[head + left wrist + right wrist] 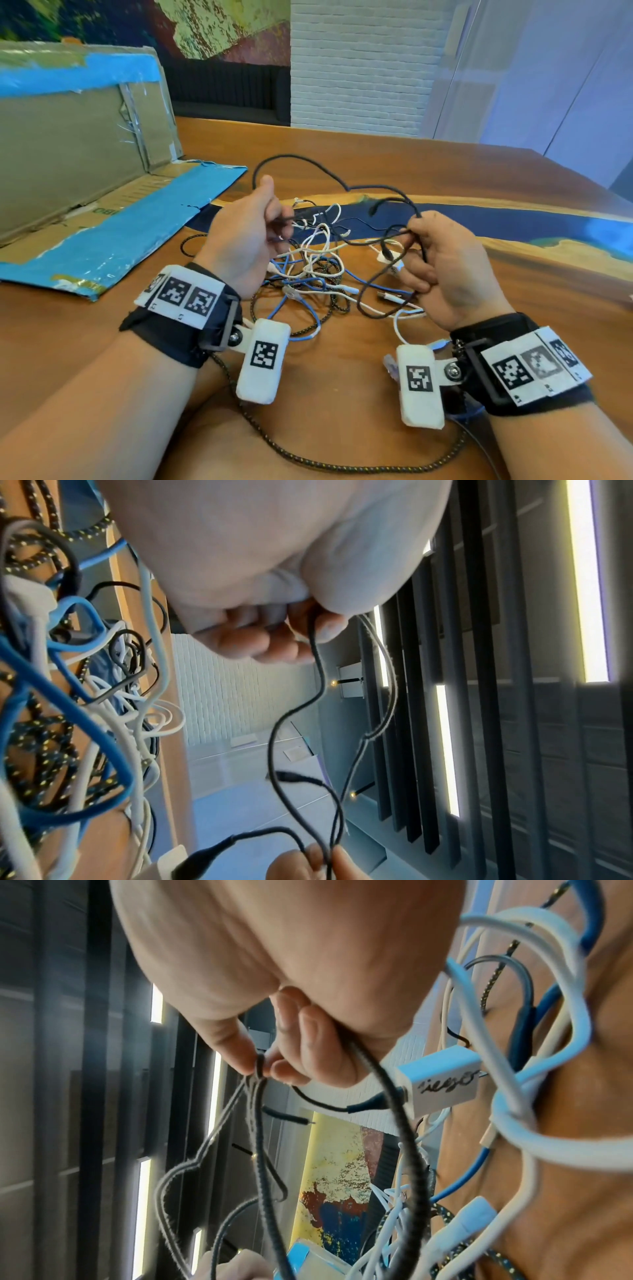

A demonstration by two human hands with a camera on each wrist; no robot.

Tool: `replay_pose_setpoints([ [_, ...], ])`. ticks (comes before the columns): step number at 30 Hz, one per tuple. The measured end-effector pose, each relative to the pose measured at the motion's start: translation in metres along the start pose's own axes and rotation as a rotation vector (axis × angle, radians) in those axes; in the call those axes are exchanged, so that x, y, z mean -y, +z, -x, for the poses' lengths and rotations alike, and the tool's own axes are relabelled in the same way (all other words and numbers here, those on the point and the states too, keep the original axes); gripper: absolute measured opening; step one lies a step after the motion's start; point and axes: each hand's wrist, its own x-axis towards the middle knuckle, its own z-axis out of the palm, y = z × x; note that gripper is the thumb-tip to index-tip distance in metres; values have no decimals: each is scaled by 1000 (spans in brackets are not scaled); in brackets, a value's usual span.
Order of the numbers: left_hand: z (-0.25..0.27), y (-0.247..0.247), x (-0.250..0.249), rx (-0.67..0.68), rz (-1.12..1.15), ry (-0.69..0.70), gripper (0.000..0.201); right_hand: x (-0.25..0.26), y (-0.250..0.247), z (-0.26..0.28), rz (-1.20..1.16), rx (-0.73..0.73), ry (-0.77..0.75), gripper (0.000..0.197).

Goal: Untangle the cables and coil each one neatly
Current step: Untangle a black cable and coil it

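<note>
The left hand (246,236) and the right hand (445,267) each pinch the thin black braided cable (308,163), which arches between them above the tangled heap of white, blue and speckled cables (315,270) on the brown wooden table (342,394).

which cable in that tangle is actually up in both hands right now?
The thin black cable: left hand and right hand both pinch it, arched above the table. White, blue and braided cables lie in the pile.
</note>
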Motion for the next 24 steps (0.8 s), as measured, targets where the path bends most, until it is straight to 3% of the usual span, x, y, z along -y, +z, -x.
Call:
replay_pose_setpoints([
  [7,-7,-3,-6,-156,235,33,44,-2,-6,-3,103,-86,-39,18],
  [10,-9,-5,-10,-164,313,39,18,1,-9,-5,54,-104,-68,20],
  [11,-8,-6,-10,-153,289,47,19,3,-9,-5,31,-104,-86,21],
  [14,-4,-8,-11,-120,105,61,60,8,-8,-4,1,-105,-163,26],
  [16,4,-7,-16,-17,-15,55,69,11,-7,-2,15,-107,-229,29],
  [21,22,-9,-29,589,-118,-37,70,23,-11,1,25,-159,-386,34],
  [22,23,-11,-29,643,-139,-35,72,23,-10,1,24,-172,-394,34],
  [24,23,-9,-30,617,-187,-44,67,23,-11,1,39,-190,-405,35],
])
